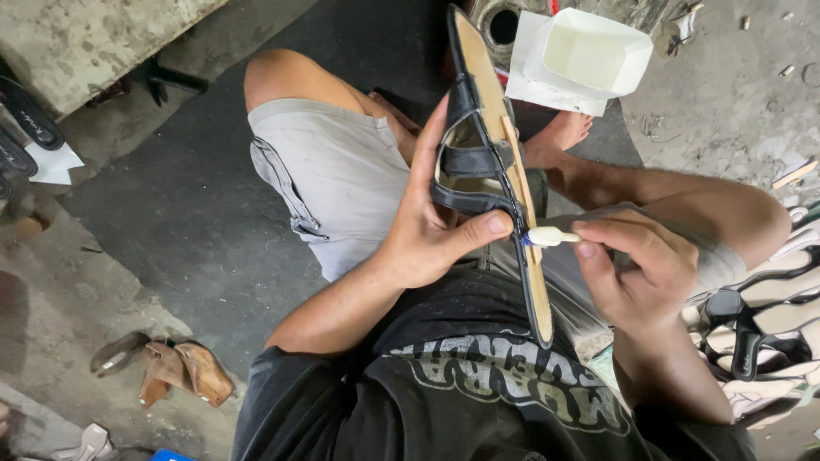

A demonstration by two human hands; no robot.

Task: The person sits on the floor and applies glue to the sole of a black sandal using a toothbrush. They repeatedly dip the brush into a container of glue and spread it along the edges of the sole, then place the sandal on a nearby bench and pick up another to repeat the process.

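Fingers of my left hand (427,230) are wrapped around the black strapped sandal with the tan insole (487,162), thumb pressed against its edge near the lower strap, holding it up on its side above my lap, toe end pointing away from me. My right hand (636,273) is closed in a pinch on a small white-handled applicator (551,236), thumb and forefinger gripping the handle, its bluish tip touching the sandal's rim just beside my left thumb.

By the look of it, I am working along the seam where the black edge meets the tan insole, about midway down the length, dabbing or tracing something along it. I judge the next move calls for a steady left grip so the sandal does not twist, and a light drag of the tip along the rim toward the heel near my chest without wandering onto the insole.

An open white cardboard box (589,55) sits on the concrete floor beyond my bare foot (564,132). To my right lies a heap of pale soles and black straps (760,333), close by my elbow. A worn brown shoe piece (184,371) lies on the floor to my left, well apart.
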